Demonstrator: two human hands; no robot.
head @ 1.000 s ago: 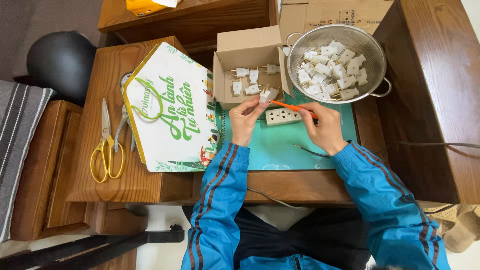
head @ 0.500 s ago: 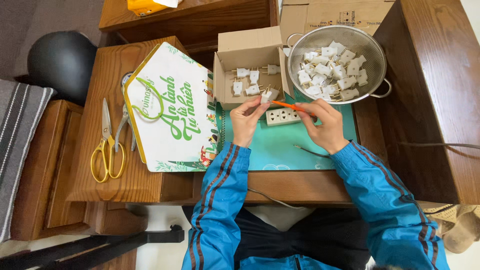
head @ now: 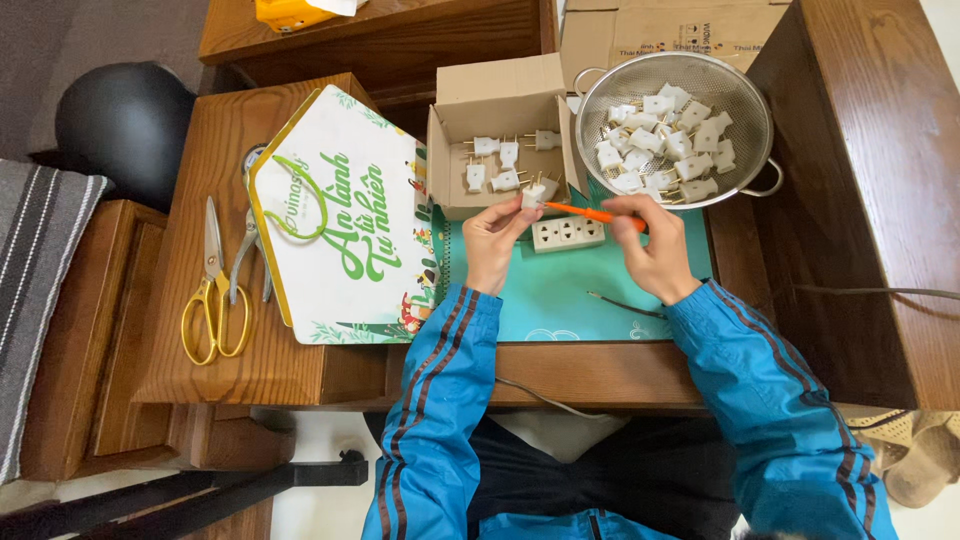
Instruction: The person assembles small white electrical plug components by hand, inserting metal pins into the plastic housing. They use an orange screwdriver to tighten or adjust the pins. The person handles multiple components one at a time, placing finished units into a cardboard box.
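Two hands: left hand (head: 492, 240) on white plug (head: 534, 194), right hand (head: 655, 248) on orange screwdriver (head: 585, 212).

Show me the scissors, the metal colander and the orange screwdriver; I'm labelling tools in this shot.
scissors (head: 211, 300), head view, on the yellow handle loops.
metal colander (head: 745, 105), head view, on the bare mesh wall at its right side.
orange screwdriver (head: 590, 213), head view, on the orange handle between the two hands.
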